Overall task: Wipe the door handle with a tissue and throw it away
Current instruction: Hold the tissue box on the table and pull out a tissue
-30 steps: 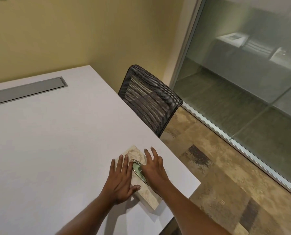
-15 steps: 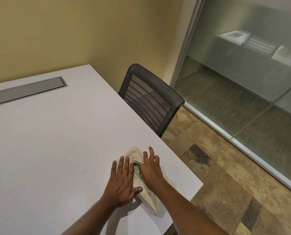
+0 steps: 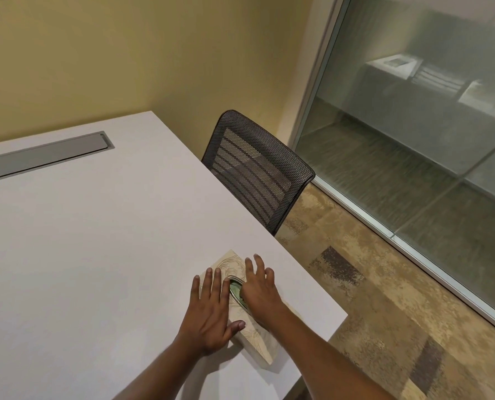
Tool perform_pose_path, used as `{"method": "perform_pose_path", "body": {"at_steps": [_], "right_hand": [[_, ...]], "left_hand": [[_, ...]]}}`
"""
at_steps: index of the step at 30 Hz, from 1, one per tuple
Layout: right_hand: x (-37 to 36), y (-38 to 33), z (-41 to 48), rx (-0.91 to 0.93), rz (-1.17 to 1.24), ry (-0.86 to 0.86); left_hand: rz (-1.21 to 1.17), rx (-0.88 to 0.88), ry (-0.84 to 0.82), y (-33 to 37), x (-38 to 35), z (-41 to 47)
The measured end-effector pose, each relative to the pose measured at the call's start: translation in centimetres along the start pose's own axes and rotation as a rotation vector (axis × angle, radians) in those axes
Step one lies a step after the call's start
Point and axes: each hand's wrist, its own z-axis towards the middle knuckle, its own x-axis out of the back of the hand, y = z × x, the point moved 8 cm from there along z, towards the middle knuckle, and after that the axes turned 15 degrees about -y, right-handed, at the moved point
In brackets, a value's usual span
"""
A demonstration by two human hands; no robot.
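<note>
A flat beige tissue box (image 3: 256,340) with a leafy pattern lies near the right front corner of the white table (image 3: 96,241). Its oval slot (image 3: 236,290) shows green between my two hands. My left hand (image 3: 210,316) lies flat on the box's left side, fingers spread, thumb across the top. My right hand (image 3: 259,291) rests on the right side of the box, fingers apart, its thumb side at the slot. No tissue is visible outside the box. No door handle is in view.
A black mesh office chair (image 3: 258,171) stands at the table's right edge. A grey cable hatch (image 3: 47,157) is set into the table at the far left. A frosted glass wall (image 3: 413,125) runs along the right, above patterned carpet (image 3: 385,313).
My right hand has slid slightly toward the slot and its fingers have drawn together a little. The left hand stays flat on the box.
</note>
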Motion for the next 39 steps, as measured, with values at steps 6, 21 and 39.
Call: {"method": "perform_pose_path", "body": {"at_steps": [6, 21, 39], "right_hand": [[0.2, 0.2, 0.4, -0.059, 0.082, 0.039], [0.3, 0.6, 0.1, -0.055, 0.184, 0.099], [1.7, 0.3, -1.6, 0.12, 0.142, 0.354]], "left_hand": [[-0.008, -0.009, -0.005, 0.0, -0.3, 0.0], [-0.034, -0.013, 0.03, -0.2, -0.6, 0.3], [-0.018, -0.014, 0.027, -0.2, -0.9, 0.4]]}}
